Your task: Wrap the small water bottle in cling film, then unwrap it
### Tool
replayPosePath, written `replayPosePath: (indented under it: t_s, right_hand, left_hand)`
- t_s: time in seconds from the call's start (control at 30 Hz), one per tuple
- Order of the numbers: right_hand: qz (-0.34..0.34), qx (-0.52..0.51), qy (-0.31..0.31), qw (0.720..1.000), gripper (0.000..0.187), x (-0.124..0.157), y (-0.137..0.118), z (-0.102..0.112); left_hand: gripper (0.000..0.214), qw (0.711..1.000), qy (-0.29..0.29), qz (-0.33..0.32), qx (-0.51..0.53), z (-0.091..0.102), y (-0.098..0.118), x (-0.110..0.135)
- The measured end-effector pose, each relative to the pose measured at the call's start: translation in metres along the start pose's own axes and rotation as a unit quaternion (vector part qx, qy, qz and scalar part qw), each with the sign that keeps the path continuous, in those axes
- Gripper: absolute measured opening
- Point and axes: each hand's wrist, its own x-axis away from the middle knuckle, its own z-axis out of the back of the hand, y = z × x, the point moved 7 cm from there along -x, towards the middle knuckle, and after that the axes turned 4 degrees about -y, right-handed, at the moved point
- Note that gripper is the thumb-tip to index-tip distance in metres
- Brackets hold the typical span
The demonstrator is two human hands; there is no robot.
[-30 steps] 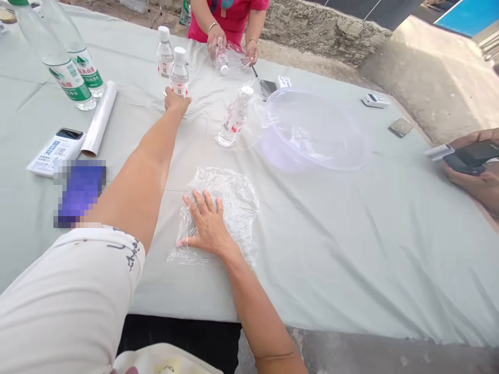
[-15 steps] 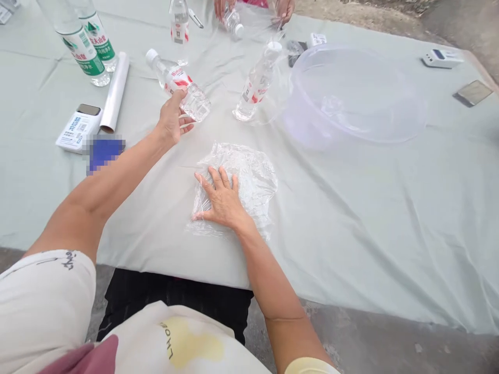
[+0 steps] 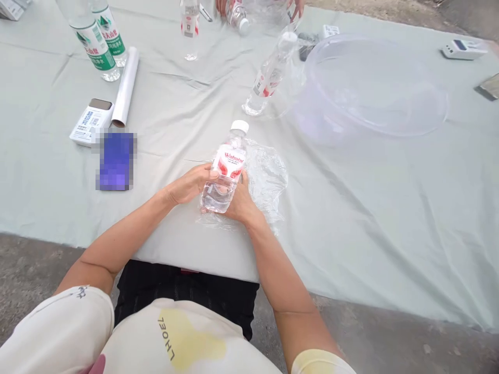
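My left hand (image 3: 193, 183) is closed around the lower half of a clear water bottle (image 3: 230, 158) with a white cap and a red-and-white label. The bottle leans, cap away from me, over a crumpled sheet of clear plastic film (image 3: 268, 179) on the cloth. Behind the bottle, my right hand (image 3: 242, 200) lies on the film with its fingers apart as far as they show; the bottle covers most of them. A second labelled bottle (image 3: 268, 78), with loose film about it, stands tilted beyond.
A translucent basin (image 3: 312, 111) stands at the right. On the left are a film roll (image 3: 127, 85), a white box (image 3: 88, 124), a blurred blue item (image 3: 115, 161) and two green-labelled bottles (image 3: 95, 52). Another person's hand (image 3: 298, 8) is at the far edge, near a lying bottle (image 3: 236, 15).
My left hand has brought the bottle from the far left towards me, over the film and in front of my right hand. My right hand has stayed on the film.
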Motion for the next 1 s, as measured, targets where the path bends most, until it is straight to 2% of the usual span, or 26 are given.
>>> replayPosePath:
  t_s: [0.1,0.17,0.27,0.37,0.43,0.5,0.6,0.67,0.73,0.8,0.87,0.93,1.0]
  right_hand:
    - [-0.025,0.045,-0.039,0.998,0.113,-0.002,0.003,-0.004]
    - [-0.028,0.052,-0.040,0.997,0.118,-0.002,0.005,-0.003]
    - [-0.013,0.045,-0.044,0.998,0.110,0.002,0.009,-0.002]
    - [0.007,0.013,-0.031,0.999,0.094,0.006,0.013,0.002]
    - [0.020,-0.035,0.018,0.999,0.077,0.008,0.016,0.010]
    - [0.022,-0.090,0.113,0.989,0.058,0.011,0.020,0.023]
    - [-0.010,-0.161,0.278,0.947,0.039,0.022,0.032,0.042]
    - [-0.015,-0.231,0.314,0.921,0.036,0.027,0.034,0.043]
    - [0.012,-0.314,0.267,0.911,0.049,0.025,0.027,0.033]
    - [0.030,-0.370,0.188,0.909,0.076,0.021,0.012,0.020]
    - [0.017,-0.402,0.137,0.905,0.100,0.019,0.001,0.008]
    - [-0.007,-0.439,0.114,0.891,0.109,0.018,-0.005,0.002]
    - [-0.019,-0.484,0.101,0.869,0.108,0.016,-0.004,0.002]
  left_hand:
    - [0.049,1.000,0.020,-0.012,-0.010,0.019,0.005,0.012]
    - [0.049,0.999,0.031,-0.015,-0.011,0.030,0.006,0.020]
    - [0.050,0.999,0.035,-0.003,0.018,0.040,0.001,0.028]
    - [0.049,0.998,0.047,0.015,0.036,0.045,-0.005,0.029]
    - [0.049,0.998,0.052,0.022,0.036,0.045,-0.005,0.029]
    - [0.049,0.998,0.052,0.019,0.032,0.043,-0.003,0.028]
    - [0.047,0.999,0.043,0.015,0.017,0.041,-0.002,0.027]
    - [0.046,0.999,0.039,0.018,-0.001,0.039,-0.002,0.027]
    - [0.044,0.998,0.046,0.018,-0.029,0.036,-0.001,0.028]
    - [0.044,0.996,0.060,0.017,-0.071,0.031,0.002,0.029]
    - [0.047,0.989,0.079,0.022,-0.119,0.026,0.006,0.030]
    - [0.049,0.984,0.087,0.028,-0.153,0.023,0.008,0.032]
    - [0.050,0.984,0.078,0.029,-0.156,0.022,0.008,0.033]
